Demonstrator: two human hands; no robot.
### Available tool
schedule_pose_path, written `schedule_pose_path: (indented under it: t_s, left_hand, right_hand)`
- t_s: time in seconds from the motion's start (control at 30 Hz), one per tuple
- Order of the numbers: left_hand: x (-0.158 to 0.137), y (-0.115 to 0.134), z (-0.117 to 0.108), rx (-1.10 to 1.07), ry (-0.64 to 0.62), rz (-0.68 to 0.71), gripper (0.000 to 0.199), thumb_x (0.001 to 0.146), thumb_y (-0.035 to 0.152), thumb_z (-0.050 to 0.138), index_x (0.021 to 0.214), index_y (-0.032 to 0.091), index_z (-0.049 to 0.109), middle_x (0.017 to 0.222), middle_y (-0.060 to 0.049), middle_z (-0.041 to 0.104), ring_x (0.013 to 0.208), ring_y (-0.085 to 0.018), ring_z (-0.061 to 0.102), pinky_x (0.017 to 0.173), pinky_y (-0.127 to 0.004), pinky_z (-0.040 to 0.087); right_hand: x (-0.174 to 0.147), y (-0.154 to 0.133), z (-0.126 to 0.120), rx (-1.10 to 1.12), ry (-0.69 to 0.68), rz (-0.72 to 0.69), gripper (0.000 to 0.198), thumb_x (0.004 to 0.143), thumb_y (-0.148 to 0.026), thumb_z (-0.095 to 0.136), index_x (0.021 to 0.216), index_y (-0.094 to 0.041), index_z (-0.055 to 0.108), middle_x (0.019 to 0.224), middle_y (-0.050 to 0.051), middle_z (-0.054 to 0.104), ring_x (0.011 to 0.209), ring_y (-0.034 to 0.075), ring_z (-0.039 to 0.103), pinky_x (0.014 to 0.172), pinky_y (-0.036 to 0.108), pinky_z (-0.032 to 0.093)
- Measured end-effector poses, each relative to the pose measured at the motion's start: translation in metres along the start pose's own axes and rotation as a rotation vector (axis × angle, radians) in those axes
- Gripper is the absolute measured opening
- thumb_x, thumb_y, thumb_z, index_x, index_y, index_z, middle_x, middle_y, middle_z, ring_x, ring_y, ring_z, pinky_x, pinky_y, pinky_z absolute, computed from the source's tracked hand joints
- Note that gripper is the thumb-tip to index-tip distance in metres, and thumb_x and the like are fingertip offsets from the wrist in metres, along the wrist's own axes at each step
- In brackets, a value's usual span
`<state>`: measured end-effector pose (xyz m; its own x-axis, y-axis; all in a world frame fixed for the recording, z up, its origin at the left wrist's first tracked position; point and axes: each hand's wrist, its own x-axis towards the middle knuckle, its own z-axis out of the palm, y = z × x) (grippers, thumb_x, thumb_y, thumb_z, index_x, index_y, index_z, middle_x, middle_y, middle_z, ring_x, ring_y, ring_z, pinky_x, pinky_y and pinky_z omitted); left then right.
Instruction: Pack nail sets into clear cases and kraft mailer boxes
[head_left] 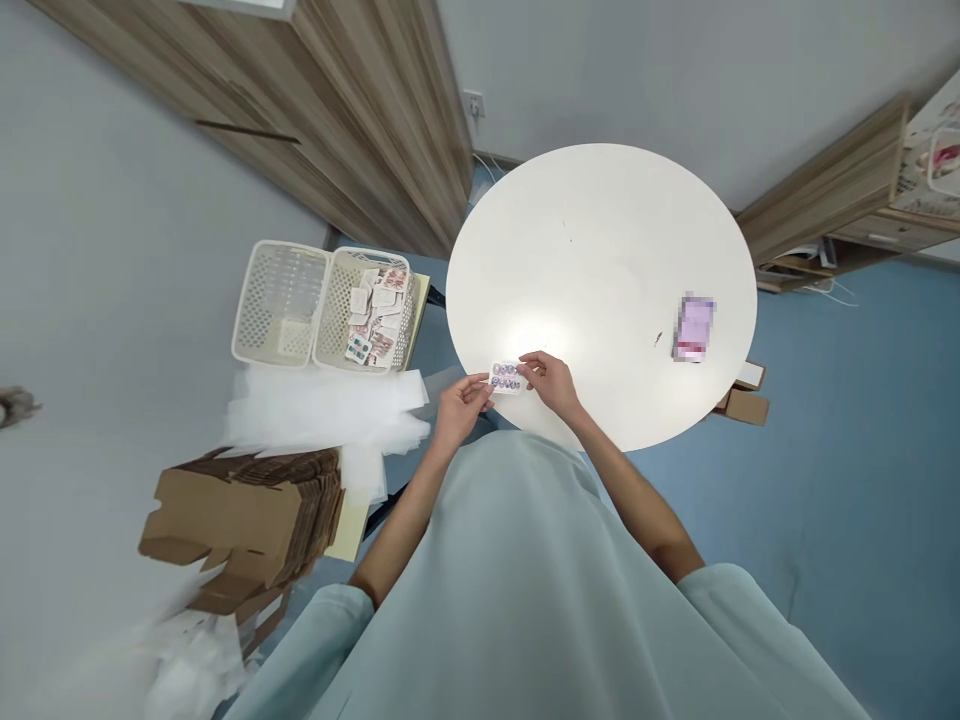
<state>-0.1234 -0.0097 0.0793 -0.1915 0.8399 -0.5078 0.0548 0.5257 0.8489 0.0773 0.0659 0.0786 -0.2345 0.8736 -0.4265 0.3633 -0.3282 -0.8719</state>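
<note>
A person's left hand (463, 402) and right hand (550, 380) pinch the two ends of a small blister card (506, 377) of purple pieces, fingers closed on it, holding it just over the near edge of a round white table (600, 260). The card sits between the hands, close to the person's pale green shirt (517, 580). Farther across the table, towards its right side, lies a purple packet (693, 328), well apart from the hands. Left of the table stand two white mesh baskets (283, 300) side by side, the one nearer the table filled with more small cards (375, 312). Below the baskets lie clear plastic bags (322, 410) and a stack of flat cardboard boxes (247, 520). Small cardboard boxes (746, 400) rest on the blue floor at the table's right edge.
</note>
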Motion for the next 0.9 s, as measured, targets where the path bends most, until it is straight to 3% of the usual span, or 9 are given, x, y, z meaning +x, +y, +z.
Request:
schedule_pose_path:
  t_s: [0.2, 0.4, 0.6, 0.77, 0.9]
  left_hand:
    - [0.022, -0.04, -0.007, 0.159, 0.084, -0.026, 0.059, 0.081, 0.054, 0.076, 0.127, 0.017, 0.074, 0.1, -0.006, 0.076, 0.061, -0.013, 0.064, 0.066, -0.029, 0.055]
    - [0.047, -0.062, -0.012, 0.316, 0.119, -0.043, 0.043, 0.089, 0.038, 0.068, 0.126, 0.018, 0.076, 0.098, -0.006, 0.079, 0.066, -0.017, 0.069, 0.071, -0.03, 0.053]
    - [0.058, -0.067, -0.028, 0.453, 0.012, -0.027, 0.044, 0.092, 0.028, 0.064, 0.134, 0.017, 0.074, 0.104, -0.008, 0.08, 0.078, -0.022, 0.072, 0.08, -0.033, 0.053]
    - [0.057, -0.063, -0.055, 0.399, -0.047, 0.026, 0.045, 0.094, 0.029, 0.063, 0.137, 0.018, 0.072, 0.106, -0.009, 0.08, 0.082, -0.024, 0.072, 0.08, -0.035, 0.053]
    - [0.05, -0.052, -0.089, 0.324, -0.069, 0.081, 0.041, 0.094, 0.033, 0.063, 0.131, 0.021, 0.074, 0.104, -0.007, 0.08, 0.075, -0.023, 0.071, 0.079, -0.036, 0.054]
  right_hand:
    - [0.03, 0.03, 0.027, -0.127, -0.071, 0.034, 0.013, 0.097, -0.034, 0.066, 0.104, -0.024, 0.07, 0.106, 0.002, 0.079, 0.069, 0.015, 0.07, 0.074, 0.03, 0.054]
    - [0.054, 0.047, 0.055, -0.286, -0.035, 0.041, 0.011, 0.097, -0.028, 0.065, 0.103, -0.022, 0.071, 0.108, 0.006, 0.078, 0.098, 0.022, 0.071, 0.091, 0.035, 0.053]
    - [0.056, 0.049, 0.072, -0.412, 0.063, 0.105, 0.017, 0.097, -0.027, 0.064, 0.111, -0.02, 0.07, 0.123, 0.012, 0.071, 0.111, 0.024, 0.067, 0.097, 0.036, 0.051]
    - [0.044, 0.034, 0.072, -0.413, 0.127, 0.108, 0.023, 0.096, -0.032, 0.063, 0.115, -0.02, 0.07, 0.123, 0.011, 0.07, 0.098, 0.022, 0.068, 0.092, 0.036, 0.053]
    - [0.031, 0.007, 0.081, -0.376, 0.171, 0.097, 0.029, 0.094, -0.038, 0.063, 0.116, -0.02, 0.07, 0.121, 0.009, 0.071, 0.084, 0.019, 0.067, 0.087, 0.036, 0.054]
